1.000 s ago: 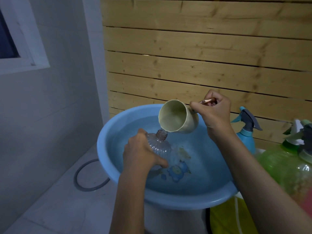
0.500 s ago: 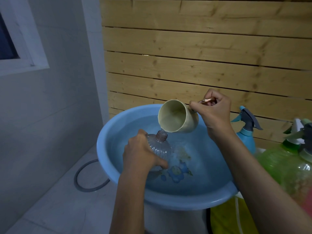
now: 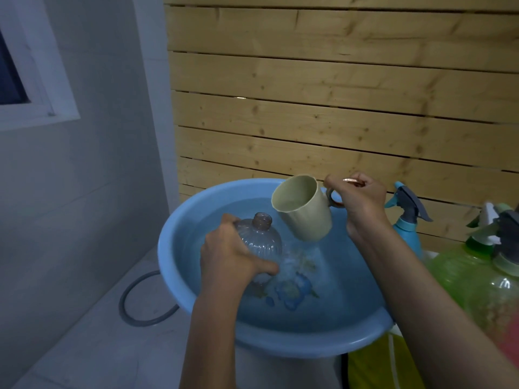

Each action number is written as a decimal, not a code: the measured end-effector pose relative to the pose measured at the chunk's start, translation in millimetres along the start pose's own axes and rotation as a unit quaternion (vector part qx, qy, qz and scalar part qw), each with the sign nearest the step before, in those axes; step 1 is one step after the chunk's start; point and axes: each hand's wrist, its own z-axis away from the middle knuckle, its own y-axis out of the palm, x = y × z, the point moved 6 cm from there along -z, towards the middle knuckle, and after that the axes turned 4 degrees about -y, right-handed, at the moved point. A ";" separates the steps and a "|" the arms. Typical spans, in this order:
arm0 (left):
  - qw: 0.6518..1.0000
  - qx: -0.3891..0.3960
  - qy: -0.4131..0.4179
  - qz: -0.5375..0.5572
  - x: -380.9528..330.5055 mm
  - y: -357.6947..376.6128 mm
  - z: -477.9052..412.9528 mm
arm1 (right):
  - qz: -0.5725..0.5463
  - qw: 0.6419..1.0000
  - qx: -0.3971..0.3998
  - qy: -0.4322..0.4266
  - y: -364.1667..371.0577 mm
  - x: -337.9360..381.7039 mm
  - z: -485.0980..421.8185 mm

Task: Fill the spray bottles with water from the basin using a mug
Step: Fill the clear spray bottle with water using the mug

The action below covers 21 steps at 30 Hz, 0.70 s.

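Filling step, mid-cycle. You are holding a clear ribbed plastic bottle (image 3: 261, 238) low over the near-left part of a round blue plastic basin (image 3: 168, 265). Your left hand (image 3: 227, 256) is wrapping the bottle's body, fingers and thumb curling round it, with the open neck pointing up. Your right hand (image 3: 356, 195) is pinching the handle of a cream plastic mug (image 3: 303, 211) above the basin's middle, just beside the bottle's neck and not over it. The mug is tilting, mouth facing up toward the basin's left, base hanging close above the water (image 3: 342, 279). No stream is showing between mug and neck. How much is sitting in bottle or mug, I cannot tell.

Judgement: you are standing between pours. The next move is likely calling for a fresh scoop from the basin, then bringing the mug's lip right over the neck and tipping slowly. The neck is narrow against the wide mouth, so holding the bottle inside the rim is letting the spill fall back.

Room: open water is lying toward the basin's right and far side, enough for scooping. Just beyond the right rim, a blue spray bottle with grey trigger (image 3: 407, 220) and a green translucent spray bottle (image 3: 463, 273) are standing near your right forearm, so a swinging elbow is risking them. Pale wooden slat wall (image 3: 337, 108) is closing off the basin's far side. Grey hose loop (image 3: 134, 307) is lying on the floor left of the basin.
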 end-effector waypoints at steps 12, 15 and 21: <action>0.997 -0.045 0.015 0.063 -13.5 -16.3 7.3 | 0.217 0.971 0.092 0.051 5.0 -21.5 0.0; 0.996 -0.052 0.017 0.068 -14.2 -18.3 7.9 | 0.249 0.958 0.135 0.046 11.9 -26.8 3.3; 0.996 -0.066 0.016 0.064 -14.3 -19.7 9.1 | 0.293 0.941 0.166 0.025 14.4 -31.3 1.0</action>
